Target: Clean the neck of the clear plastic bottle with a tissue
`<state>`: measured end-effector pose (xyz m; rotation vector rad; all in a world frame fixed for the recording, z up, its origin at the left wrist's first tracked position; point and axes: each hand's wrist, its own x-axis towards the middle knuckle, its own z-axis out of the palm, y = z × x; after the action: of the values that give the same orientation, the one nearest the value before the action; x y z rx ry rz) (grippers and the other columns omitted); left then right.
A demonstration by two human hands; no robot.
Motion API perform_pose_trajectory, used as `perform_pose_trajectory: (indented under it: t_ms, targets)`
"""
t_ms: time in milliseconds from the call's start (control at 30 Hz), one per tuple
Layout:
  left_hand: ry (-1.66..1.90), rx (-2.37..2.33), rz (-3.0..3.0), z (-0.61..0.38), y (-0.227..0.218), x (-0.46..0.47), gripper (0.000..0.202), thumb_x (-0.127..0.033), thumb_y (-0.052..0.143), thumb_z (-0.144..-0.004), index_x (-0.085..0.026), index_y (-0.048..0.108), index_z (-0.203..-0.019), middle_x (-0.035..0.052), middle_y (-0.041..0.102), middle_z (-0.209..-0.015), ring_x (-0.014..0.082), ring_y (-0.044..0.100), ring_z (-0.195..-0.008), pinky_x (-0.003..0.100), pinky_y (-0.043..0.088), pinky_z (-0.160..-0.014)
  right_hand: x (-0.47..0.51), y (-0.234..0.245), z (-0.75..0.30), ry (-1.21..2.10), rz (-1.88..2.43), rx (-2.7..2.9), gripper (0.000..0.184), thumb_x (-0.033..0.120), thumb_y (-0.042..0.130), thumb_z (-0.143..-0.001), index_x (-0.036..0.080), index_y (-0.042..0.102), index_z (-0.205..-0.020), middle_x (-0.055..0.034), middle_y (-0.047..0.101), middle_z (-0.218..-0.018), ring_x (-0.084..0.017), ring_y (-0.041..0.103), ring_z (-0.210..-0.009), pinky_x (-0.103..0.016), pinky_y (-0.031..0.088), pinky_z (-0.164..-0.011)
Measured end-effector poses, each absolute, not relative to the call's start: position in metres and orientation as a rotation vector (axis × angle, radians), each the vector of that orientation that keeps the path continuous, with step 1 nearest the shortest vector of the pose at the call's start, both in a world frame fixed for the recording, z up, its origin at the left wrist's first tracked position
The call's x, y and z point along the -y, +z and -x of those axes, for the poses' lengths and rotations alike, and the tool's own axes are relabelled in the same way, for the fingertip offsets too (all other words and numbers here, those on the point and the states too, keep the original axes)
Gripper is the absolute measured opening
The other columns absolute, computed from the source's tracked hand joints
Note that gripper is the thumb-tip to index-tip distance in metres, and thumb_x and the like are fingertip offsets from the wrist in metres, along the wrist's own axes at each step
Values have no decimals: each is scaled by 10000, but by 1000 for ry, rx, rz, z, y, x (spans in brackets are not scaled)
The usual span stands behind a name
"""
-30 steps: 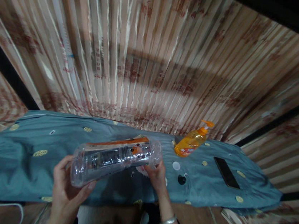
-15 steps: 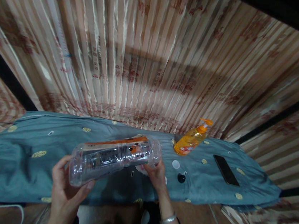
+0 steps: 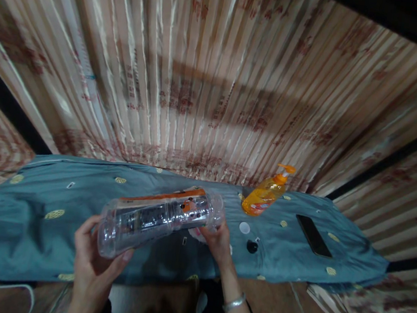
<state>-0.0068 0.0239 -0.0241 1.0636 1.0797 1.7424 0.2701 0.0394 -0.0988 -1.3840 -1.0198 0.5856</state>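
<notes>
A large clear plastic bottle (image 3: 159, 220) with an orange and dark label lies nearly level in the air over the blue-green sheet (image 3: 87, 190). Its left end is held by my left hand (image 3: 97, 259), the thumb below and the fingers curled behind. My right hand (image 3: 217, 240), with a silver bangle on its wrist, grips the other, narrower end from beneath. Some of the fingers of both hands are hidden by the bottle. Partly covered behind my right hand is a pale, pinkish thing (image 3: 196, 234) that I cannot make out.
An orange pump bottle (image 3: 264, 195) stands to the right of my hands. Nearer me lie a white disc (image 3: 244, 227) and a small black object (image 3: 252, 246). A dark phone (image 3: 314, 235) rests farther right. Striped curtains (image 3: 200, 100) hang behind; a white cable (image 3: 5, 288) trails at lower left.
Almost nothing differs. The whole view has shifted very slightly, and both hands keep the same hold on the bottle.
</notes>
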Motion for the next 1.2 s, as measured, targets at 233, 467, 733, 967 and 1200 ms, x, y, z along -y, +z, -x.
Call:
perform_pose_trajectory:
  t_ms: [233,467,733,967,1200]
  targets:
    - [1744,-1080,-1085,9,-26,-25,913,-390,1086,-487,-297,645,-1281,10,727,-1108,199,718,-846,276,616,-661,-38,-97,-271,607,1374,1032,578,429,857,-781,229,716,-1305,-114,866,-1132,-303,830,-962,-499,703,-898]
    - [1722,-1070,-1091,13,-28,-26,903,-364,1077,-483,-306,645,-1274,0,720,-1082,177,687,-758,265,591,-595,-38,-99,-271,591,1377,1029,573,489,877,-785,240,729,-1278,-114,868,-1139,-312,827,-973,-519,693,-928]
    - [1782,-1119,-1048,-10,-7,-12,827,-473,1050,-609,-331,635,-1310,11,707,-1206,199,678,-935,264,530,-672,-38,-100,-271,612,1395,1037,556,469,849,-794,239,713,-1282,-111,853,-1131,-305,814,-975,-497,698,-906]
    - [1771,-1110,-1036,-7,-8,-15,873,-469,1064,-546,-336,630,-1292,0,707,-1141,191,674,-853,272,538,-640,-38,-100,-271,610,1349,1022,587,441,884,-781,230,707,-1299,-111,852,-1153,-306,822,-1014,-488,680,-969]
    - [1741,-1096,-1064,1,-15,-19,906,-434,1082,-499,-324,636,-1280,2,718,-1123,193,688,-823,276,559,-625,-38,-103,-272,605,1373,1012,571,442,883,-761,236,717,-1268,-115,856,-1149,-312,823,-1002,-508,690,-927]
